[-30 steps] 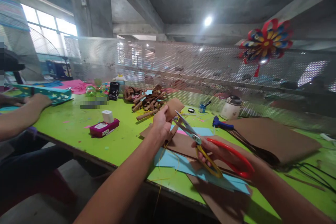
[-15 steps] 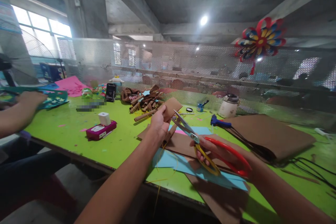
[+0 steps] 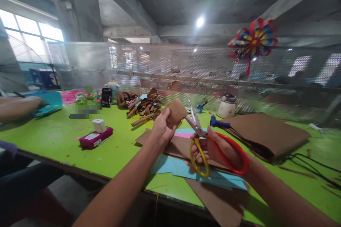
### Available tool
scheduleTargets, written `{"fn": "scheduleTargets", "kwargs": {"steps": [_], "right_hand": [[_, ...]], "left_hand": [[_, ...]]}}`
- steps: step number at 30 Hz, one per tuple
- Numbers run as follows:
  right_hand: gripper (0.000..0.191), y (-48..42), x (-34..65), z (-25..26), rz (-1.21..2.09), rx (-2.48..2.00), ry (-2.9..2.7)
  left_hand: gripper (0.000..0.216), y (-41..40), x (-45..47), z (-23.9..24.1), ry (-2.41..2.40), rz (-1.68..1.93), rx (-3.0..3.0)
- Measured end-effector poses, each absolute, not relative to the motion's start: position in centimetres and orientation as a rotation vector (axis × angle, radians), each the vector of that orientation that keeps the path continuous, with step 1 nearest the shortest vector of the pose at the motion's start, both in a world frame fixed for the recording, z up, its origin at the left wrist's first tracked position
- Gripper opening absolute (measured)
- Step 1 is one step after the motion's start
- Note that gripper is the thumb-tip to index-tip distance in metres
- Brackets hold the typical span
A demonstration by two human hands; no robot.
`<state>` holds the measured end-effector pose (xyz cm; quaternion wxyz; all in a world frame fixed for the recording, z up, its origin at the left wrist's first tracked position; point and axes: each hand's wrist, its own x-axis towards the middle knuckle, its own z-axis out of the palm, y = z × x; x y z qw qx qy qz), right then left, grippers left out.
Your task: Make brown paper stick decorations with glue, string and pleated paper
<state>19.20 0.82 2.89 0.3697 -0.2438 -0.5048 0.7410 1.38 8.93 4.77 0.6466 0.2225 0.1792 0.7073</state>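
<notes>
The left hand (image 3: 161, 127) pinches the card (image 3: 177, 110) by its near-left side, thumb on its face. The right hand (image 3: 210, 150) grips the scissors (image 3: 197, 129), blades parted at the card's three o'clock; I cannot tell whether they touch it. The card looks light and stiffish, likely to crease if squeezed, so an edge hold suits. The table (image 3: 125, 138) ends at six; room runs toward the box (image 3: 96, 138) at nine, while the blue tool (image 3: 218, 123) crowds two.

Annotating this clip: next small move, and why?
Probably bring the metal scissors with red and yellow handles onto the flat brown paper piece: they stand open near its edge, the right hand holding them, the left hand gripping the piece.
</notes>
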Motion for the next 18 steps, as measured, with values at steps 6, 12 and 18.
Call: {"fn": "scheduleTargets", "kwargs": {"steps": [6,12,18], "right_hand": [[0.049,0.6,18.4,3.7,1.938,-0.452,-1.143],[0.060,0.3,17.8,2.8,1.873,-0.459,-1.129],[0.067,0.3,17.6,2.0,1.740,-0.572,-1.202]], "left_hand": [[0.015,9.0,1.5,4.3,0.354,1.543,0.601],[0.013,8.7,1.8,4.5,0.435,1.550,0.571],[0.012,8.7,1.9,4.6,0.479,1.517,0.531]]}}
